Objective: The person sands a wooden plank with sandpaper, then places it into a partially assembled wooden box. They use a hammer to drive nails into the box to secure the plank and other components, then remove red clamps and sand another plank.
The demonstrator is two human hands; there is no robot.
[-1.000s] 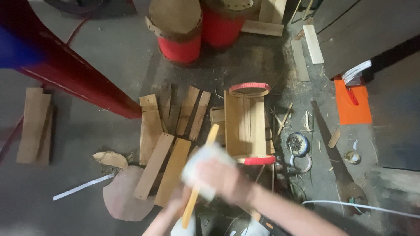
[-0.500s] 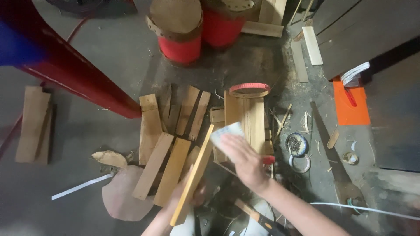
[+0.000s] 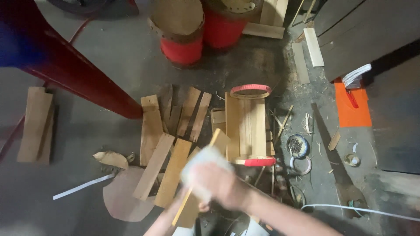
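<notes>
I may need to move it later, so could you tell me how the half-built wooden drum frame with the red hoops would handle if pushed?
The drum frame lies on its side on round red hoops, so it would probably roll. Only a few slats bridge the hoops, so it is likely light and may flex or come apart.

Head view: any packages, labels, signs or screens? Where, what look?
No screens or signs.
Orange flat pack: floor, right side, rectangular, red piece on it.
White folded sheets: just above the orange pack, curved stack.
White strip: floor, lower left, narrow, blank as far as visible.
</notes>
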